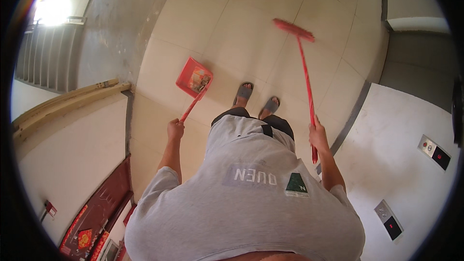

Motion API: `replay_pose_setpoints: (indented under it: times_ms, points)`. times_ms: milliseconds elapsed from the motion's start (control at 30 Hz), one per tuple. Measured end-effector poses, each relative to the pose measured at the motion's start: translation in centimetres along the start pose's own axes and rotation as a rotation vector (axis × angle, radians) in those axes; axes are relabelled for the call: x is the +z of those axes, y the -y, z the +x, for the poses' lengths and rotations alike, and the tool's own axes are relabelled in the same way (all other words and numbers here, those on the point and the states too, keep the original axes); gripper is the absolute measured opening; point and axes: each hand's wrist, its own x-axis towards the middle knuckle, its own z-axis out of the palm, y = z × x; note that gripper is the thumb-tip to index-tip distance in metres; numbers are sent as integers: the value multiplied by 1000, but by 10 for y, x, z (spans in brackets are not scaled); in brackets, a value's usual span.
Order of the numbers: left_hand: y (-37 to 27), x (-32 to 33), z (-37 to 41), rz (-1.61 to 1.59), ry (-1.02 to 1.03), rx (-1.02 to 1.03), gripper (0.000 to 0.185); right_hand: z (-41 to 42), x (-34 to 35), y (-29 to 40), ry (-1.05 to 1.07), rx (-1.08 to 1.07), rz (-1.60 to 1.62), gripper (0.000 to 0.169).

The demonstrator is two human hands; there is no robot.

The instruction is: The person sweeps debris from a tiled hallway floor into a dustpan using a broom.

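Observation:
My left hand point(175, 129) grips the handle of a red long-handled dustpan point(183, 79), whose pan is ahead of me, left of my feet. Grey debris point(203, 82) lies inside the pan, beside a patch of orange and white print. In my right hand point(318, 138) is the red handle of a broom point(306, 79), held near its top end. The broom's red head point(293, 30) is out on the tiles, ahead and to the right, slightly blurred. Whether its bristles touch the floor I cannot tell.
Beige floor tiles point(239, 25) stretch around my grey slippers point(243, 92). To the left are a doorway with a yellowish frame point(72, 105) and grey stairs point(47, 56). A dark red door point(98, 210) stands lower left. Elevator call panels point(434, 152) are on the white right wall.

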Motion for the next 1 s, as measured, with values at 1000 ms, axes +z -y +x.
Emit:
replay_pose_setpoints:
  times_ms: [1000]
  points:
    - [-38, 51, 66, -374, -109, -236, 33, 222, -206, 81, 148, -371, -993, 54]
